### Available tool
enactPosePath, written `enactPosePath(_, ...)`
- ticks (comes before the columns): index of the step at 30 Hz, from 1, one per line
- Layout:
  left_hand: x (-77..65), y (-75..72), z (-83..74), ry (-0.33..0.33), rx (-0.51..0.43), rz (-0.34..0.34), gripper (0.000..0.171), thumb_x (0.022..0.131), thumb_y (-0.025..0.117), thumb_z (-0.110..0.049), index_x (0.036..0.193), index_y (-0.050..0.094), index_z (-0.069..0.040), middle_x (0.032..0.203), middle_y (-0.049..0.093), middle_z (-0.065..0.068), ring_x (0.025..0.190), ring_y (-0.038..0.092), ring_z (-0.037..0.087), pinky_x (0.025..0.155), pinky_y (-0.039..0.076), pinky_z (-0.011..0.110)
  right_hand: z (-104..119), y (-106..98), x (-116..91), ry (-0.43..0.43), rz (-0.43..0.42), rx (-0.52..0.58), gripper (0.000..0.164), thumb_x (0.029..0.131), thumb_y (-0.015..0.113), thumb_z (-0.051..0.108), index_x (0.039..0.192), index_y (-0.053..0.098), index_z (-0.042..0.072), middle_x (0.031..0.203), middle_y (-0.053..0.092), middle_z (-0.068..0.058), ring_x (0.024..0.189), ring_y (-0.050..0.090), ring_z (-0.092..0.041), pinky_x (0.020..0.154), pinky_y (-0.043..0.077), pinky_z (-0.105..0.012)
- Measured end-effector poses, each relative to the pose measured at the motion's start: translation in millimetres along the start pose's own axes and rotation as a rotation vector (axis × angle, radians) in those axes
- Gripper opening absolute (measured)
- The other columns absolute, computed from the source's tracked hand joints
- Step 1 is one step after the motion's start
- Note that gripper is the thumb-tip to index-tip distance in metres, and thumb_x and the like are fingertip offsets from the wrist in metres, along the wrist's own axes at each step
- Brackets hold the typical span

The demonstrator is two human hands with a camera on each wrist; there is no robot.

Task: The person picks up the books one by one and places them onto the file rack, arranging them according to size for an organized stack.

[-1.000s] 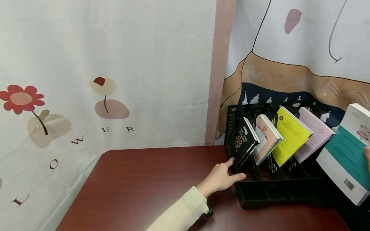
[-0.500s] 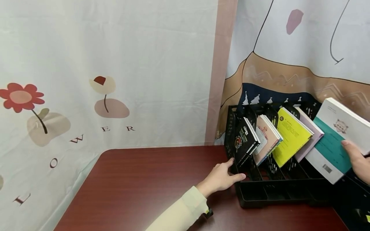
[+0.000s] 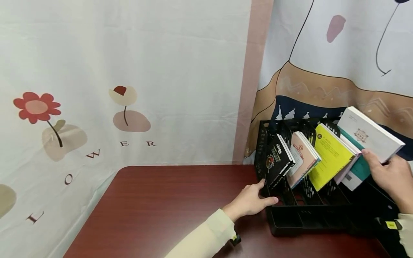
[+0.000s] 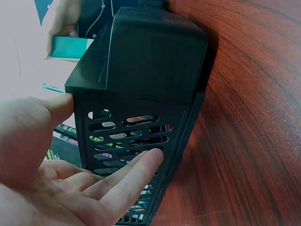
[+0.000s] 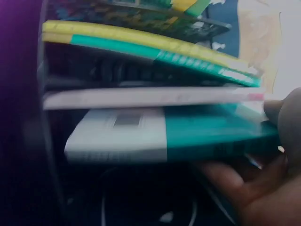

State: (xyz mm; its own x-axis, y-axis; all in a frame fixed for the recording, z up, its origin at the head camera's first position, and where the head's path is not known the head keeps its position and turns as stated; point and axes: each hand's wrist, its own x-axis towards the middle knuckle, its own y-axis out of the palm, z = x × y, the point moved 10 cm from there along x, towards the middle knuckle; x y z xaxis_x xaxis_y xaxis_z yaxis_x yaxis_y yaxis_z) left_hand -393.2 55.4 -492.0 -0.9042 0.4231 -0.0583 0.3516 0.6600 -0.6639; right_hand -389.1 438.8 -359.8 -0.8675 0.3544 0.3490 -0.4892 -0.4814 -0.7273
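On the far left hangs a white fabric backdrop printed with a red flower [image 3: 36, 107], and below it spreads the dark reddish wooden table [image 3: 167, 211]. Moving right, the left hand [image 3: 250, 200] in a cream sleeve rests against the left end wall of the black perforated plastic book rack [image 3: 290, 218], fingers straight along the slotted side, thumb up at the top edge, steadying rather than clutching. Inside the rack, slot by slot, lean a black-covered book [image 3: 275, 163], a pale pink-and-white book [image 3: 301, 161], a bright yellow book [image 3: 332, 159] and a thin lilac book [image 3: 350, 166], all tilted rightwards. At the right end the right hand [image 3: 387, 177] grips the thick white-and-teal paperback [image 3: 368, 134], thumb on the cover, fingers curled beneath, its lower end dipping into the rightmost slot just beside the lilac book.
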Motion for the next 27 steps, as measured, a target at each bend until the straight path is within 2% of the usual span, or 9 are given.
enactPosePath(3,0.3,0.1,-0.9,0.0,-0.002,0.0,0.093,0.09,0.069,-0.067,0.164,0.039,-0.018,0.074,0.076,-0.008,0.106,0.072,0.006,0.103,0.055,0.034,-6,7,4,-0.044,0.026,0.001,0.071,0.113,0.032,0.042,0.157,0.029,-0.014,0.143,0.039,-0.055,0.111,0.048,-0.069,0.091,0.04,-0.083)
enactPosePath(6,-0.3,0.0,0.0,-0.01,-0.003,0.002,0.093,0.091,0.069,-0.067,0.165,0.038,-0.019,0.073,0.075,-0.009,0.103,0.072,0.004,0.103,0.055,0.034,-9,18,7,-0.121,0.082,0.004,0.068,0.114,0.03,0.038,0.159,0.025,-0.013,0.139,0.039,-0.055,0.103,0.05,-0.067,0.081,0.043,-0.08)
enactPosePath(10,-2.0,0.2,1.4,-0.017,-0.008,0.006,0.094,0.091,0.069,-0.067,0.165,0.037,-0.018,0.072,0.074,-0.008,0.094,0.072,0.002,0.101,0.056,0.034,-10,37,8,-0.219,0.168,0.039,0.064,0.114,0.037,0.032,0.156,0.027,-0.016,0.122,0.046,-0.052,0.082,0.061,-0.056,0.061,0.052,-0.06)
enactPosePath(12,-3.1,0.9,1.5,-0.017,-0.012,0.009,0.094,0.091,0.069,-0.067,0.165,0.037,-0.018,0.069,0.073,-0.007,0.088,0.071,0.002,0.1,0.056,0.033,-8,46,7,-0.269,0.217,0.059,0.062,0.114,0.04,0.029,0.154,0.031,-0.016,0.118,0.05,-0.05,0.075,0.066,-0.04,0.056,0.054,-0.049)
enactPosePath(15,-4.5,2.2,2.0,-0.018,-0.011,0.015,0.093,0.092,0.067,-0.067,0.166,0.035,-0.019,0.065,0.071,-0.006,0.082,0.071,0.002,0.102,0.055,0.034,-4,57,8,-0.326,0.288,0.101,0.058,0.113,0.044,0.026,0.153,0.032,-0.015,0.12,0.053,-0.045,0.078,0.064,-0.009,0.059,0.052,-0.032)
enactPosePath(18,-5.3,3.5,1.7,-0.023,-0.013,0.028,0.092,0.093,0.065,-0.067,0.166,0.034,-0.021,0.065,0.07,-0.006,0.083,0.073,0.003,0.105,0.054,0.036,-1,66,8,-0.376,0.374,0.145,0.062,0.113,0.044,0.022,0.163,0.019,-0.006,0.129,0.049,-0.038,0.084,0.055,0.01,0.061,0.048,-0.022)
enactPosePath(22,-4.0,4.3,-0.8,-0.02,-0.013,0.036,0.092,0.093,0.064,-0.067,0.166,0.033,-0.021,0.07,0.073,-0.006,0.092,0.074,0.005,0.107,0.054,0.037,-5,74,4,-0.393,0.462,0.172,0.078,0.111,0.051,0.014,0.169,0.0,0.005,0.138,0.042,-0.039,0.091,0.053,0.013,0.065,0.049,-0.023)
enactPosePath(25,-2.3,5.4,-2.0,-0.014,-0.001,0.04,0.092,0.094,0.064,-0.067,0.166,0.033,-0.02,0.075,0.076,-0.004,0.093,0.074,0.005,0.106,0.054,0.036,-12,75,5,-0.378,0.456,0.169,0.086,0.105,0.057,0.002,0.169,0.0,0.004,0.144,0.035,-0.044,0.093,0.047,0.018,0.066,0.048,-0.02)
enactPosePath(27,-1.5,6.1,-2.0,-0.01,0.014,0.039,0.092,0.094,0.064,-0.068,0.166,0.034,-0.02,0.081,0.078,-0.003,0.096,0.074,0.005,0.107,0.054,0.036,-17,76,5,-0.361,0.45,0.181,0.09,0.1,0.057,-0.006,0.168,-0.001,0.002,0.149,0.029,-0.047,0.094,0.044,0.019,0.066,0.046,-0.018)
